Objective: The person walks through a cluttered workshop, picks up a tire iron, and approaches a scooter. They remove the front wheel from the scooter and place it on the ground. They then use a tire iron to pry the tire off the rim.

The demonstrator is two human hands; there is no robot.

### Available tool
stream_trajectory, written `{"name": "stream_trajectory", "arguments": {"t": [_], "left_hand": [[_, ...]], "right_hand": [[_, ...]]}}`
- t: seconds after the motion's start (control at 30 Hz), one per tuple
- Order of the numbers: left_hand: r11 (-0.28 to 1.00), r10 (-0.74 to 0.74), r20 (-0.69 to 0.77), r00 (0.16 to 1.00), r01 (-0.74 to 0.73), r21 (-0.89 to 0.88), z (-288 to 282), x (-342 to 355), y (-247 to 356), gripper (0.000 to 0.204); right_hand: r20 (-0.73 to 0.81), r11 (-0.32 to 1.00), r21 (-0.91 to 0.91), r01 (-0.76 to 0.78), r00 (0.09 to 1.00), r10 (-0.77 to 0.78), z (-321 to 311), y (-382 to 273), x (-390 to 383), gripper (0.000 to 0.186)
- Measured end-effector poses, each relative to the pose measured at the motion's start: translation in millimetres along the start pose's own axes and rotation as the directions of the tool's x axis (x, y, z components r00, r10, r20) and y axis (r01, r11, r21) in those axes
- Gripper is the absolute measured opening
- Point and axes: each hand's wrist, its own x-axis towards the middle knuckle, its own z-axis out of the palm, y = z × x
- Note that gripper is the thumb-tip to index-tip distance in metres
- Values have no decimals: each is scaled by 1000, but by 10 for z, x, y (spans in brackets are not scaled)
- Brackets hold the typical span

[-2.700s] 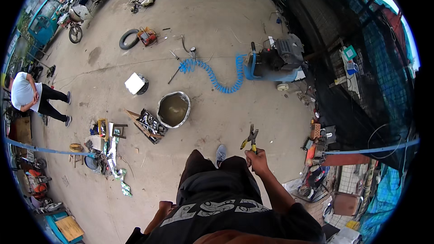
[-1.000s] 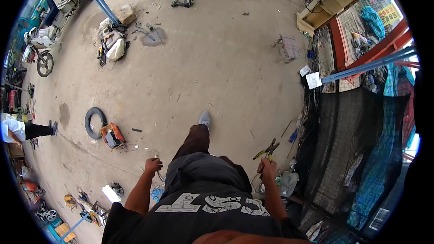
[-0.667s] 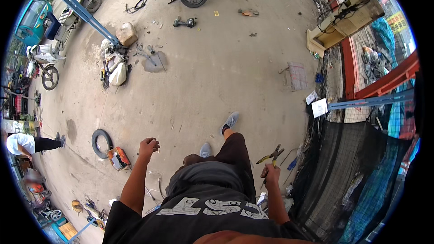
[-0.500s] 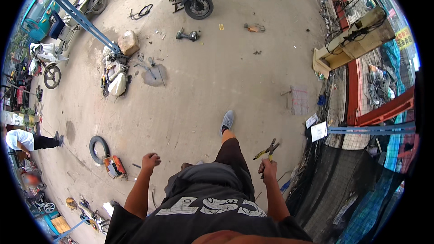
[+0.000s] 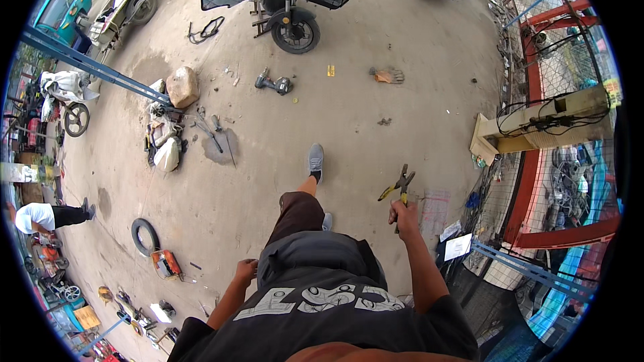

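Pliers (image 5: 404, 186) stick out at one o'clock from the shirt (image 5: 322, 278); from here I see the right grip (image 5: 404, 216) wrapped round what looks like one handle (image 5: 404, 198) alone, while the other juts free toward eight, jaws agape. The left grip (image 5: 247, 269) hangs at nine o'clock, fingers curled; whether it pinches anything, I can't tell. A knock or a slack hold, I reckon, could let the pliers twist or drop near the front shoe (image 5: 315, 159). Inattention underfoot might cause a stumble too: tools (image 5: 215, 139) lie at eleven, the drill (image 5: 273, 83) just before twelve, the glove (image 5: 387, 76) between twelve and one, the scooter (image 5: 295, 32) beyond the drill.
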Motion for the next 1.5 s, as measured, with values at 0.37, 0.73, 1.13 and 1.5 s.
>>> {"name": "stream_trajectory", "arguments": {"t": [0.37,0.73,1.13,1.5], "left_hand": [[955,294,-63,954,-295,-17,743,1470,3944,35],[943,212,-260,942,-267,-199,1480,1460,5248,31],[932,252,-84,964,-265,-247,2887,2517,6709,35],[705,666,-103,739,-668,-238,3777,5514,8334,43]], "right_hand": [[56,1000,-16,-27,998,27,278,-1266,1760,27],[429,912,-408,49,892,144,775,-2447,4415,28],[624,777,-545,315,772,125,1714,-1764,6821,53],[752,891,-447,73,571,330,3121,80,8625,41]]}}
